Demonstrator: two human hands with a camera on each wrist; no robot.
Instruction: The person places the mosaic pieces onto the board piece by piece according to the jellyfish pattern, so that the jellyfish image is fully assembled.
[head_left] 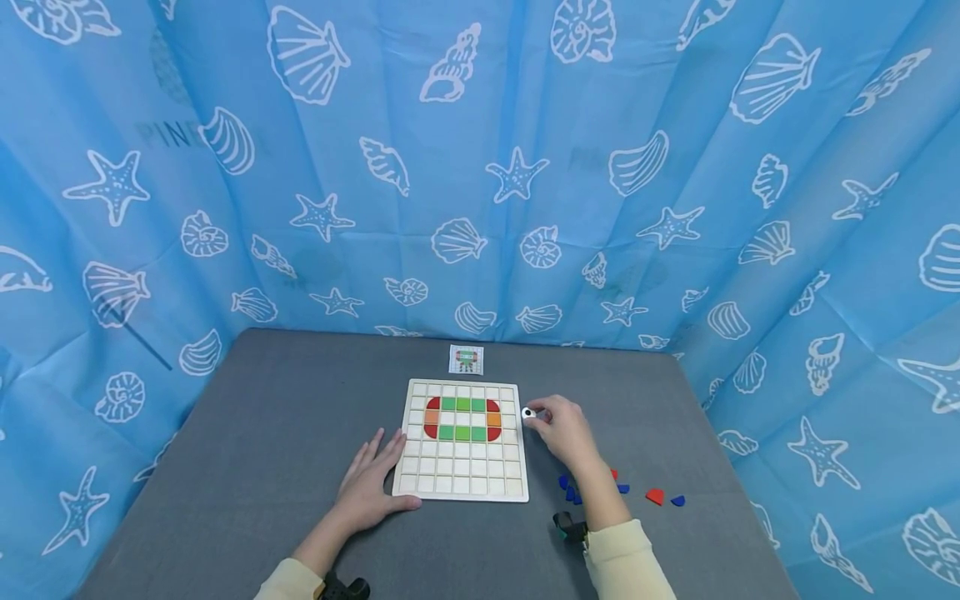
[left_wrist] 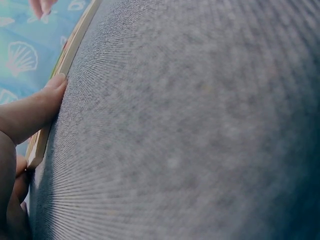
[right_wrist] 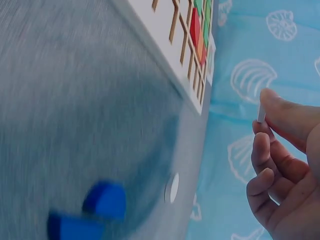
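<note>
A wooden grid board [head_left: 461,486] lies on the grey table, with red, orange and green tiles forming a rounded ring in its upper rows. My left hand [head_left: 367,487] spreads round its near left corner, fingers along the left side and thumb [left_wrist: 47,97] against the front edge. Beside the board's right edge, my right hand [head_left: 564,429] pinches a small white tile with a black dot [head_left: 528,412] between thumb and fingers. In the right wrist view that tile [right_wrist: 261,113] appears edge-on, held up off the table.
Blue pieces [head_left: 570,494], a red piece [head_left: 655,497] and another blue piece [head_left: 678,501] lie right of the board. A white disc [right_wrist: 172,188] lies near them. Behind the board sits a small pattern card [head_left: 467,360]. A blue shell-print curtain [head_left: 465,283] hangs behind the table.
</note>
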